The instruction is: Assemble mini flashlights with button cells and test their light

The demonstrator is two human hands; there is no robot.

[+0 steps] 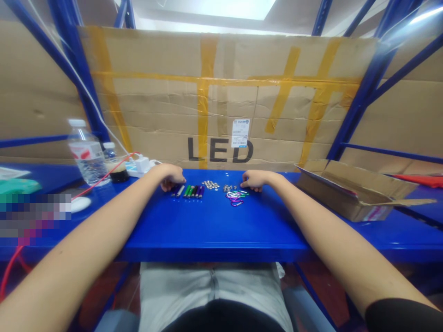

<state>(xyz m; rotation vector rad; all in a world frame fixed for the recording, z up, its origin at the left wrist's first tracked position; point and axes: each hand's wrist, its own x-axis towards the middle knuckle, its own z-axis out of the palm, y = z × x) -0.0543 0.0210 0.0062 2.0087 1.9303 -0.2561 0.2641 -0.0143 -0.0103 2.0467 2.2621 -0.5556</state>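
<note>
Both my arms reach forward over a blue table (214, 226). My left hand (171, 176) rests with its fingers curled, touching the left end of a row of several small coloured cylinders (188, 191). My right hand (254, 179) is curled too, its fingertips beside a heap of coloured carabiner clips (236, 196). Between the hands lies a cluster of small silver button cells (210, 185). I cannot make out anything inside either hand.
An open cardboard box (349, 189) sits at the right. At the left stand a water bottle (88, 154), a smaller bottle (116, 166), a white power strip (140, 166) and a red cable (100, 180). A taped cardboard wall (221, 101) marked LED backs the table.
</note>
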